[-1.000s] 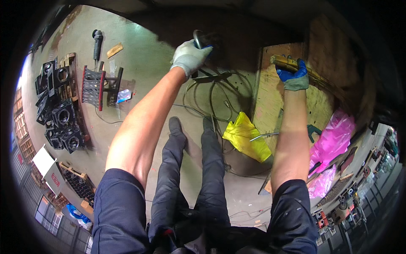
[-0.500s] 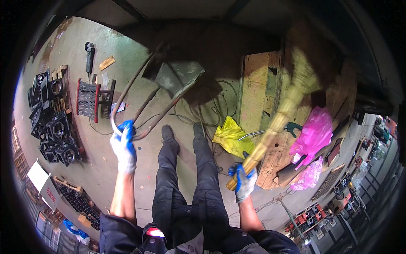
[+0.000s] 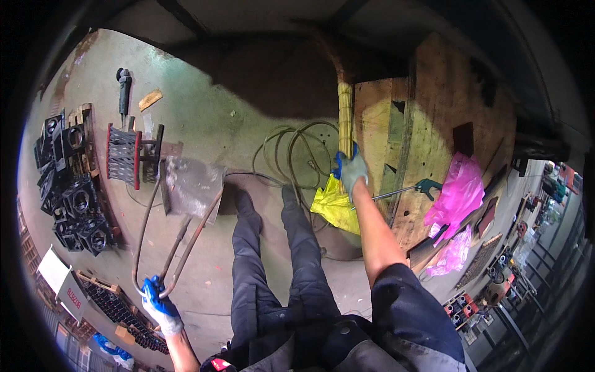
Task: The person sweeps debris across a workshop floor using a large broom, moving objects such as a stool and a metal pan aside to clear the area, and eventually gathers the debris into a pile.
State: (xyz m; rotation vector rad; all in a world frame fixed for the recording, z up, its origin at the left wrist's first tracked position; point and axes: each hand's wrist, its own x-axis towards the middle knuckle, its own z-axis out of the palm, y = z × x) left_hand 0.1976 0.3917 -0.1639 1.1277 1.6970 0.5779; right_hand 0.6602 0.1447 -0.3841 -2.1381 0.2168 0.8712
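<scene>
My left hand (image 3: 162, 307), in a blue-and-white work glove, is closed round the bent tubular handle of a long-handled dustpan (image 3: 193, 183). The pan's scuffed grey metal plate hangs left of my shoes, over the concrete floor. My right hand (image 3: 352, 170), gloved the same way, grips a yellow broom (image 3: 345, 115) by its shaft. The broom points away from me, and its far part runs into the dark shadow. Just below the right hand lies a crumpled yellow bag (image 3: 338, 208).
Right of the broom stand wooden boards (image 3: 375, 133), with a green-handled tool (image 3: 427, 188) and pink plastic bags (image 3: 458, 186). A coiled cable (image 3: 291, 146) lies ahead of my feet. On the left are an angle grinder (image 3: 124, 90), a red-edged mesh frame (image 3: 124, 155) and stacked black metal parts (image 3: 77, 198).
My left hand has come down and left, drawing the dustpan nearer. My right hand has moved forward and the broom has swung left from a slant to nearly straight ahead.
</scene>
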